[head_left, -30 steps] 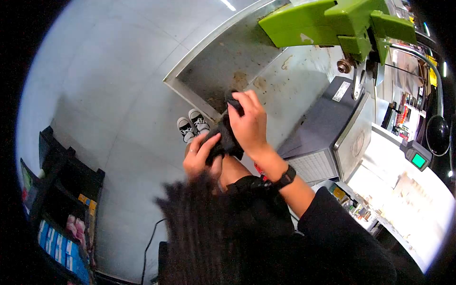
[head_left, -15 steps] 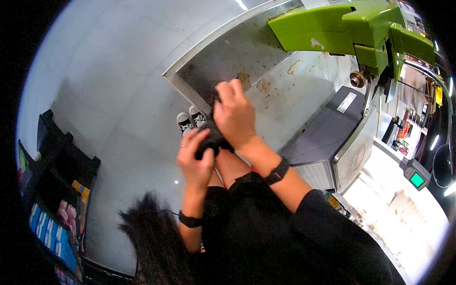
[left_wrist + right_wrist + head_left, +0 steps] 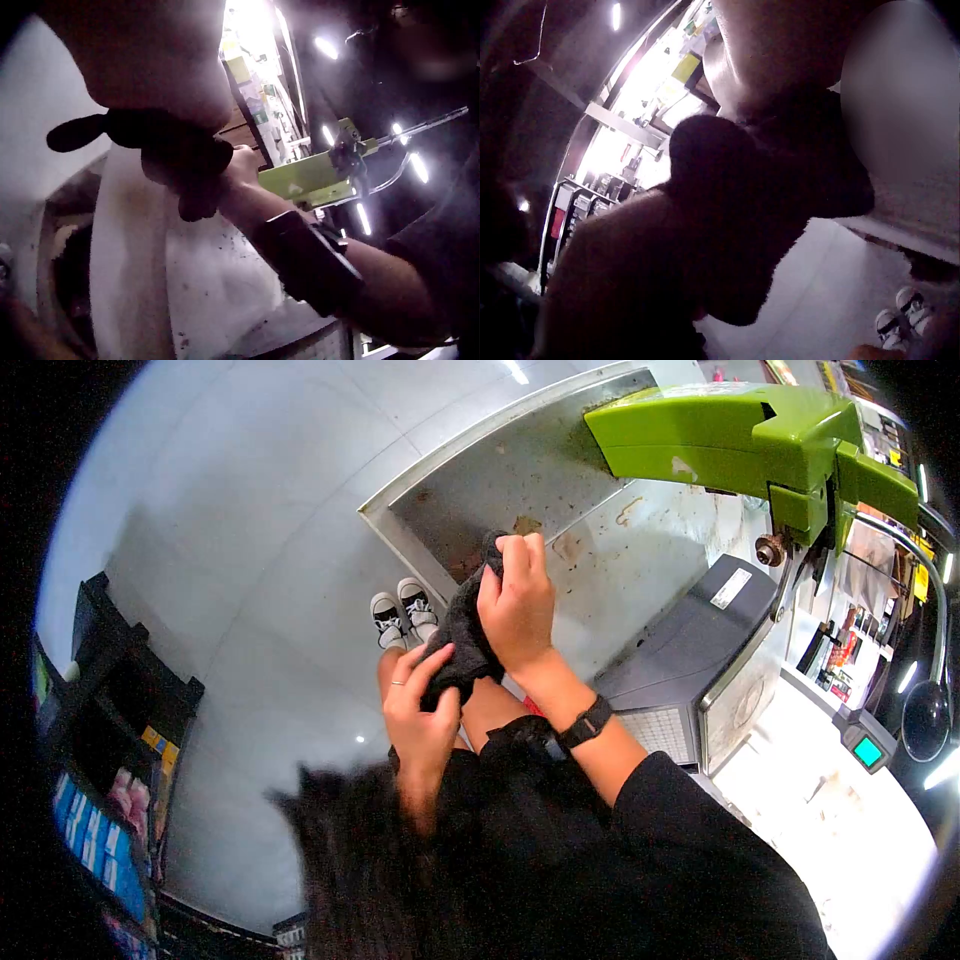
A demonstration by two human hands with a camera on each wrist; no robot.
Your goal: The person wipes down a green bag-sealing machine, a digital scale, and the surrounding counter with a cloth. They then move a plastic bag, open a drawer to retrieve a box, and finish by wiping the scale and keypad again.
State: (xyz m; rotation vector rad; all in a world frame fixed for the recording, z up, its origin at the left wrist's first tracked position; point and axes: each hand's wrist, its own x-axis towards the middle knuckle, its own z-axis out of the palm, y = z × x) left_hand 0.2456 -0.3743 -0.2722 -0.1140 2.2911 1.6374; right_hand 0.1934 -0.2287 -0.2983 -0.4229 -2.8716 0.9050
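Note:
A black, fuzzy piece of cloth (image 3: pixel 464 638) hangs between both hands over the person's legs. My right hand (image 3: pixel 521 605) pinches its upper end between thumb and bent fingers. Lower down and to the left, the fingers and thumb of my left hand (image 3: pixel 418 698) curl round its other end; a ring is on one finger. In the left wrist view the cloth (image 3: pixel 79 133) is a dark shape with a narrow rounded end sticking out. Rounded lobes of the cloth (image 3: pixel 712 154) appear in shadow in the right wrist view.
Beyond the hands lies a stained metal platform (image 3: pixel 590 565) with a raised edge. A green machine arm (image 3: pixel 700 445) spans its far side. At right stand a dark grey box (image 3: pixel 690 635) and a small green-screened device (image 3: pixel 866 751). A black shelf (image 3: pixel 120 690) stands left.
Half a second ago the hands were blurred and the left fingers spread more loosely; now they curl round the cloth. The cloth shows longer between the hands. The head view has shifted slightly.

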